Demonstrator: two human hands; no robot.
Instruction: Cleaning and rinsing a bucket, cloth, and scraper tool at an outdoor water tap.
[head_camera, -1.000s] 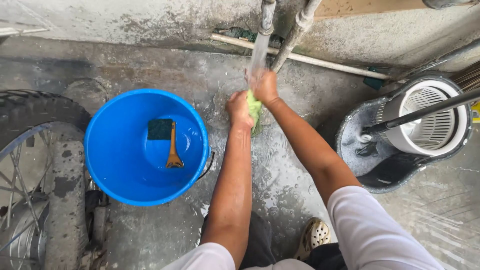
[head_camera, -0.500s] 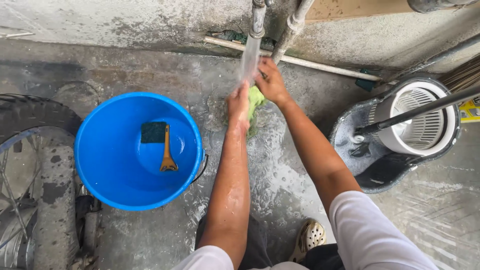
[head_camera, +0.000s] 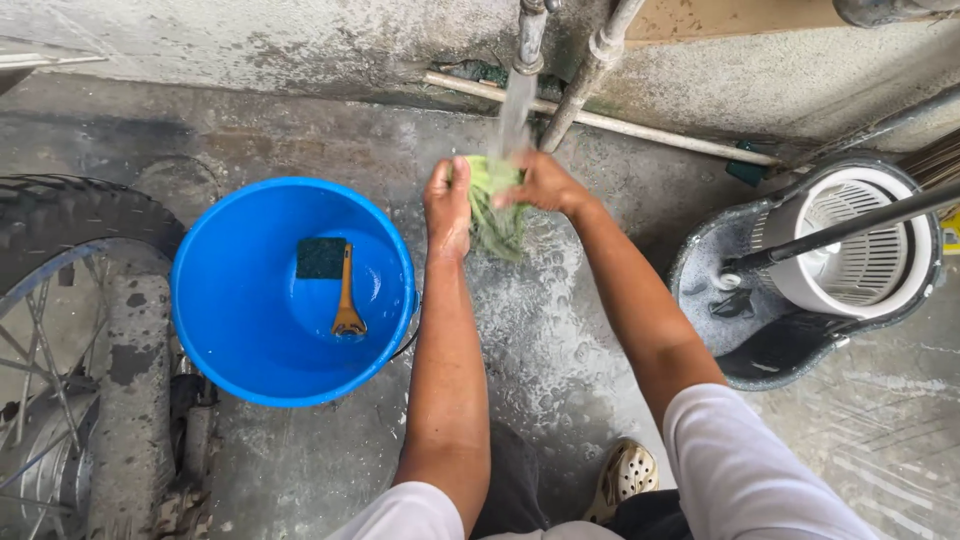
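- Just below the tap, both hands met on a green cloth held in the falling stream of water.
- The left hand gripped the cloth's left edge, its fingers curled shut around the fabric with the knuckles turned upward.
- The right hand clamped the cloth's upper right part, fingers wrapped over it and the thumb side toward the tap.
- The cloth was bunched between the two hands, and its loose lower end hung down beneath them, above the wet concrete floor.
- A blue bucket stood on the floor to the left of the left forearm, near it but not touching.
- Inside the bucket lay a dark sponge, and a small brush with a wooden handle lay just beside it in shallow water.
- A motorcycle wheel with spokes and a dirty tyre stood at the far left, close to the bucket.
- A mop bucket with a white spinner basket sat to the right, well apart from the hands, with a dark mop handle slanting across it.
- A thin pipe ran along the foot of the stained wall behind the tap.
- A light-coloured perforated clog showed at the bottom, between the forearms.
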